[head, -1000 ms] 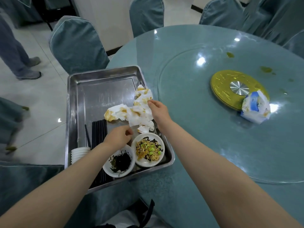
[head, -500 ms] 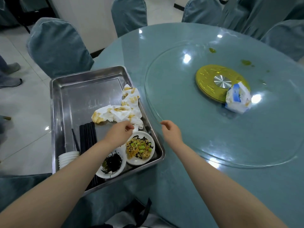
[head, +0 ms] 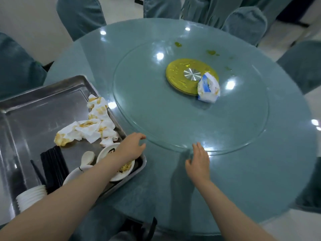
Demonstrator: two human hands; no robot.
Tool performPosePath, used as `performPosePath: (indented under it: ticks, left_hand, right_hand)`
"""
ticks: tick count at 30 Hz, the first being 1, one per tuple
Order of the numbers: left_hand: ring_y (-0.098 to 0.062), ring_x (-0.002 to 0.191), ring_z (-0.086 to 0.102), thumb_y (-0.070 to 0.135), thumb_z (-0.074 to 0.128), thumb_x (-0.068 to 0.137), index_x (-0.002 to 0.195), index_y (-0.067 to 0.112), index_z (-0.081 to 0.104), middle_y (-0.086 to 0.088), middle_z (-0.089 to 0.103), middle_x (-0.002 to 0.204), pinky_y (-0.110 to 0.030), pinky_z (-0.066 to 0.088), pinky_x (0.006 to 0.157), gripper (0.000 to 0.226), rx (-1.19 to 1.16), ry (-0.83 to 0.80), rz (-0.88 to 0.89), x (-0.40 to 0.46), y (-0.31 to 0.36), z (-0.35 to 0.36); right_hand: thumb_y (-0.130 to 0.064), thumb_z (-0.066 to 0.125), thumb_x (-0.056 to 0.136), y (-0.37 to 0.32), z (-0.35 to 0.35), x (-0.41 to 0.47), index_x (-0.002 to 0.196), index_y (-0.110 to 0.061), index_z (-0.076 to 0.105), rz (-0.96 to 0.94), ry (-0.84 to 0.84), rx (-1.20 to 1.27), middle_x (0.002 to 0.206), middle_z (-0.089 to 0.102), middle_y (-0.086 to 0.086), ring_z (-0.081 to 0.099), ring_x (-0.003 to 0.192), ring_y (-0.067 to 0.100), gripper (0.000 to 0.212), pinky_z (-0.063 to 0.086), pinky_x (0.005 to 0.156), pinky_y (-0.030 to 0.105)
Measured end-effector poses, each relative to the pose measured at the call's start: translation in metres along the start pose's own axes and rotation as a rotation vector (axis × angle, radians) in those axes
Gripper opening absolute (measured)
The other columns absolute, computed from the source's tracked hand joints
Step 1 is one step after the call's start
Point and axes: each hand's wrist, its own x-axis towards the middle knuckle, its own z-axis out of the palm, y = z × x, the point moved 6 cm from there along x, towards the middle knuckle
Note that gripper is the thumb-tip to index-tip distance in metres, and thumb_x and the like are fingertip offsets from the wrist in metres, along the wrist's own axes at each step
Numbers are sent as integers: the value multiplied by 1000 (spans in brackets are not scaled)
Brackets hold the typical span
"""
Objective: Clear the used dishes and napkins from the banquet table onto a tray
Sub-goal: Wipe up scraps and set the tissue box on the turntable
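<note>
Several stained napkins [head: 90,126] lie crumpled in a metal tray [head: 43,101], heaped along its right wall and spreading toward the middle. Nearer the person, two white bowls sit in the tray's near right corner: one bowl [head: 121,171] with food scraps is partly covered by the left forearm, and the other [head: 74,173] is just to its left. A white spoon [head: 87,158] rests between them, beside a bundle of black chopsticks [head: 53,166]. A stack of white cups [head: 29,197] stands at the tray's near edge.

The tray sits at the left edge of a round teal table [head: 173,188]. On the table, a glass turntable [head: 173,119] carries a yellow disc [head: 178,75] at its centre, and a crumpled blue-and-white wrapper [head: 208,88] lies against the disc's right edge. A few greenish smears mark the glass beyond it.

The left hand [head: 130,148] reaches over the tray's right corner, fingers loosely spread and holding nothing, fingertips at the turntable's near rim. The right hand [head: 198,162] hovers flat with straight fingers near the same rim, also holding nothing; whether it touches the glass I cannot tell.

Teal-covered chairs [head: 246,25] ring the table.
</note>
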Motion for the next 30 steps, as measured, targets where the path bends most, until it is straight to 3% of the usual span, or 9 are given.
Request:
performPosePath:
  ticks: [4,7,16,19,21,26,28,30]
  left_hand:
    - [-19,132,43,25,53,94,137,13,48,-4,48,142,-29,31,109,45,58,-96,93,13,30,30]
    - [-19,137,37,26,53,94,143,11,41,-4,41,149,-29,28,112,52,101,-166,140,17,50,47]
    - [-19,140,33,26,53,95,146,9,35,-5,35,153,-26,23,111,56,123,-173,148,39,59,50]
    - [-20,139,33,26,54,94,145,8,37,-7,36,151,-29,24,112,56,107,-142,138,54,61,44]
    - [-22,139,33,26,55,94,144,7,37,-9,37,150,-29,24,112,57,95,-140,124,66,64,42]
    - [-21,138,34,24,56,93,144,6,38,-10,39,148,-26,22,111,57,83,-137,122,94,75,40]
    - [-22,138,34,23,56,93,144,7,38,-10,38,149,-26,23,111,57,76,-147,121,108,80,39]
    - [-23,138,34,24,56,93,145,8,36,-10,37,150,-28,24,112,58,78,-156,125,122,86,35]
  right_hand:
    - [-18,56,82,35,-8,6,152,-6,19,59,-123,-162,161,13,11,11,149,26,80,11,120,42]
    - [-23,54,81,40,-10,10,152,-11,17,37,-189,-225,162,9,8,8,149,24,82,11,120,40]
    - [-25,47,79,23,-11,13,152,-14,23,-94,-206,-237,160,19,4,13,148,18,78,-3,120,39]
    - [-28,46,67,9,-1,13,143,-10,43,-167,-189,-282,150,42,6,34,141,22,78,-6,116,40]
    - [-29,50,63,0,3,16,132,-11,57,-220,-188,-272,138,56,5,49,130,22,71,-4,115,40]
    - [-20,46,75,-12,-10,39,130,-20,56,-266,-223,-80,139,54,-1,45,131,20,56,14,119,40]
    - [-21,50,72,6,-15,52,125,-12,60,-164,-140,-35,138,54,12,51,126,31,55,32,113,43]
    - [-27,55,76,33,-23,63,124,-6,61,-7,-47,22,138,51,22,50,125,39,52,41,106,48]
